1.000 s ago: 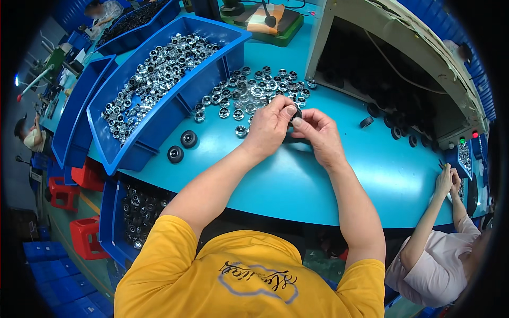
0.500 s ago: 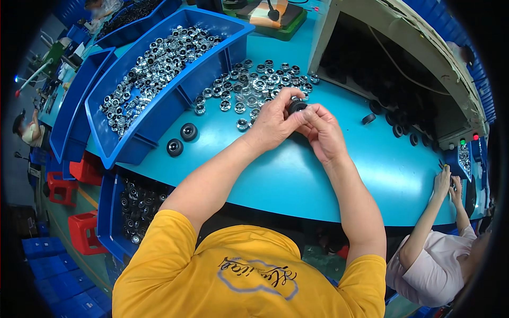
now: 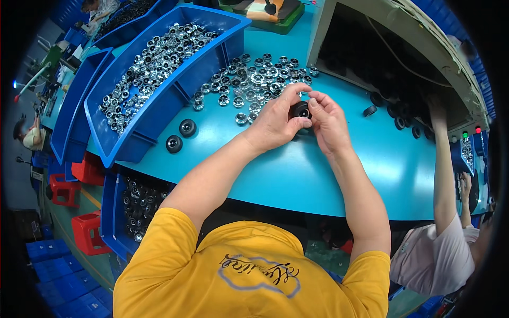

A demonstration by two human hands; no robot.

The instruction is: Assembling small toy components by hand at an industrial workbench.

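Note:
Between my two hands is a small black wheel [image 3: 300, 109] with a shiny hub. My left hand [image 3: 273, 121] grips it, its thumb along the near side and its fingers curled round the far side. My right hand [image 3: 330, 126] closes on the wheel's right side with thumb and fingertips. Just beyond my hands lies a loose pile of clear hubs with dark centres [image 3: 257, 79] on the turquoise table [image 3: 265, 180]. Two more black wheels, one [image 3: 187, 127] and another [image 3: 174, 143], rest to the left of my arms.
A blue bin [image 3: 159, 114] of clear hubs stands at the left. Below the table edge sits another blue bin [image 3: 108, 212] holding black wheels. At the right, a pale open-fronted box [image 3: 317, 40] has black tyres [image 3: 398, 123] spilling out. A co-worker's arm [image 3: 444, 175] reaches into it.
The wheel has turned so its hub faces up toward me, and my right hand's fingers have shifted on it. The co-worker's arm has reached forward into the box.

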